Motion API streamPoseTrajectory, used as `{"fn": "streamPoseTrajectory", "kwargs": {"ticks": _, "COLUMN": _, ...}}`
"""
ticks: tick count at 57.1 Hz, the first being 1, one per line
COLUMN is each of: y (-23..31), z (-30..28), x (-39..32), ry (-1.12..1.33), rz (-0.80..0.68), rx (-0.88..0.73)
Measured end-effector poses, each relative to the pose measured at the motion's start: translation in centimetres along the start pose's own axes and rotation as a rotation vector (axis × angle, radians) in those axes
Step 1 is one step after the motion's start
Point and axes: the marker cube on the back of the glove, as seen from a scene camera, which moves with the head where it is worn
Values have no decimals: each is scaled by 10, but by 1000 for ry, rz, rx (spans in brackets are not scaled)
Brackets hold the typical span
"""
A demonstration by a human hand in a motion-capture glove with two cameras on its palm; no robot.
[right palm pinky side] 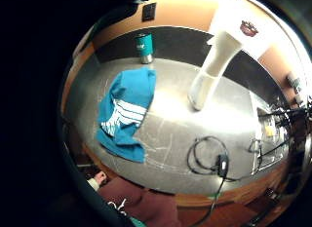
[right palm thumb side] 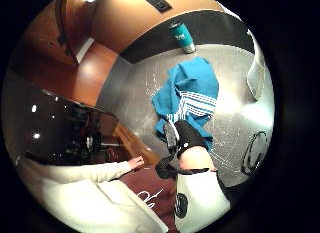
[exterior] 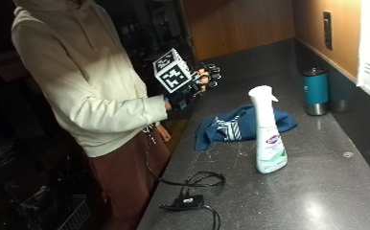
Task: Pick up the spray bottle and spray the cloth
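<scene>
Standing upright mid-worktop, well apart from the gloved right hand (exterior: 191,86) (raised off the front edge, fingers (exterior: 212,75) loosely spread, holding nothing), the tall narrow spray bottle (exterior: 267,134) risks toppling under a glancing reach, possibly onto the teal cloth (exterior: 236,125) just beside it.

The spray bottle (exterior: 267,132) is white with a pale green base and a red-and-blue label. The cloth (exterior: 237,125) is teal with white stripes (a band near its middle). The tumbler (exterior: 315,90) is teal over bare steel. The worktop (exterior: 312,191) is speckled dark grey. The right hand (exterior: 194,88) wears black.
</scene>
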Motion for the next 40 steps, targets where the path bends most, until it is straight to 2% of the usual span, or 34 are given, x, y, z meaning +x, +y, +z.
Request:
{"fn": "streamPoseTrajectory", "kwargs": {"ticks": 27, "y": 23, "z": -43, "x": 87, "ry": -235, "rz": 208, "rx": 270}}
{"fn": "streamPoseTrajectory", "kwargs": {"ticks": 40, "y": 24, "z": -41, "x": 130, "ry": -367, "rz": 337, "rx": 307}}
